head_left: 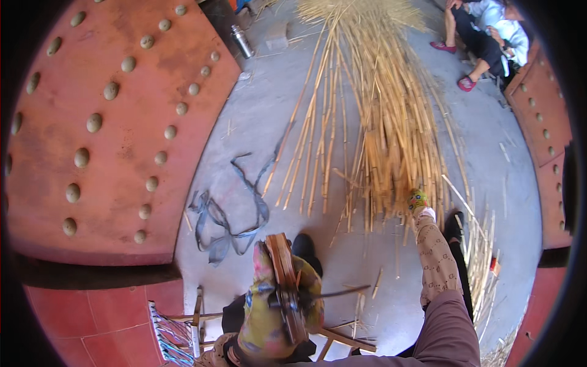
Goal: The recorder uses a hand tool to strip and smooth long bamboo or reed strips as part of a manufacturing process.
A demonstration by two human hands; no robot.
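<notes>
My left hand point(263, 322), in a yellow-green floral glove, is wrapped around a narrow split-wood tool point(280, 260) with dark metal parts. A thin dark rod juts out from the tool to the right. My right arm stretches forward, and my right hand point(417, 200), in a similar glove, touches the near ends of a spread of long yellow cane stalks point(397, 134). Its fingers are hidden, so whether it grips a stalk cannot be told. Some stalks beside it are blurred.
Grey cloth strips point(227, 227) lie tangled on the concrete floor. More stalks point(480, 263) lie right of my leg. Red studded doors point(116, 153) stand at the left. A small stool point(172, 330) with woven cords is at lower left, a metal flask point(242, 41) farther off. Another person point(489, 37) sits at far right.
</notes>
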